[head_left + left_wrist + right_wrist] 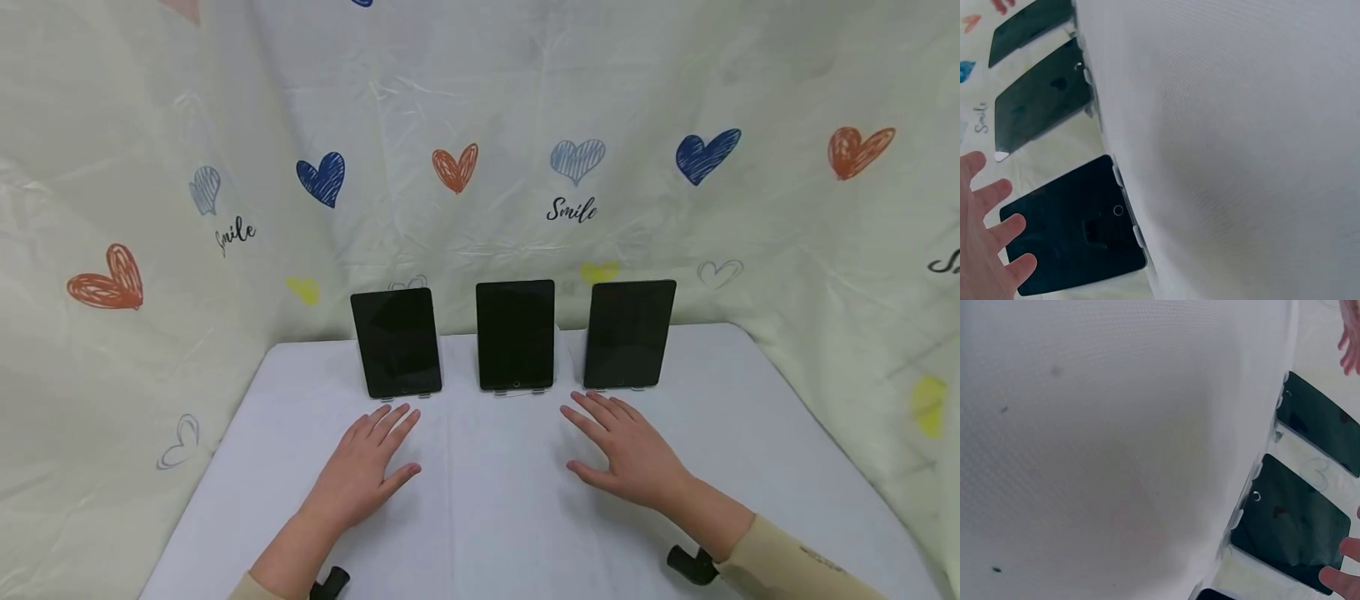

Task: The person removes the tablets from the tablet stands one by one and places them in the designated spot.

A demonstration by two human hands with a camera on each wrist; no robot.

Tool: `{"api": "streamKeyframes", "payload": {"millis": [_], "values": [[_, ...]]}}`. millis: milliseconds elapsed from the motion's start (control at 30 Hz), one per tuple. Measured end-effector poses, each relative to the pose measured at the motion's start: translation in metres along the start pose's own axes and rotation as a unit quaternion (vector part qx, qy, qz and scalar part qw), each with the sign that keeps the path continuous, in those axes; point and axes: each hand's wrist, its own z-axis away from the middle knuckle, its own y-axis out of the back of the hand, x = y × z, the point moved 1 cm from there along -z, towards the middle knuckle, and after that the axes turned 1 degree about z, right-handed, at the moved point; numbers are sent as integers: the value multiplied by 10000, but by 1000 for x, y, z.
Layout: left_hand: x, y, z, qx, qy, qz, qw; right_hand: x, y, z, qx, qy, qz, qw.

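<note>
Three black tablets stand upright in clear stands along the back of a white table: the left tablet point(397, 342), the middle tablet point(515, 335) and the right tablet point(628, 334). My left hand point(360, 471), fingers spread, hovers in front of the left tablet and holds nothing. Likewise spread and without anything in it, my right hand point(633, 454) is before the right tablet. All the screens are dark. In the left wrist view the left hand's fingers point(1007, 231) overlap the nearest tablet point(1079, 231) in the picture; whether they touch it cannot be told.
A pale cloth point(510, 75) printed with hearts and "Smile" hangs behind the table and at both sides. The white tabletop point(510, 500) spreads between and around the hands. Black wrist mounts point(692, 565) show below the forearms.
</note>
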Motion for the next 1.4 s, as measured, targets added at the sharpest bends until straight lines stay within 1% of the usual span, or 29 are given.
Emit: {"api": "streamKeyframes", "payload": {"millis": [200,367,467,533,767,1000,1233,1400], "values": [[0,1,-2,51,25,57,10000,-1,-2,-2,-158,-111,-25,9998],[-4,3,-2,149,49,68,9999,-6,-5,-7,-427,-285,-58,9987],[-7,3,-3,171,74,43,9998,-10,-7,-9,-494,-322,-114,9982],[-10,4,-3,198,99,83,9997,-11,-9,-10,-474,-324,-154,9982],[-15,8,-8,287,316,250,9988,-14,-10,-17,-169,-173,-138,9996],[-19,9,-13,300,501,320,9978,-16,-10,-28,-352,-224,-157,9990],[-20,13,-15,390,585,563,9959,-19,-12,-37,-301,-270,-256,9989],[-23,15,-17,521,663,688,9941,-23,-13,-44,-371,-370,-406,9978]]}}
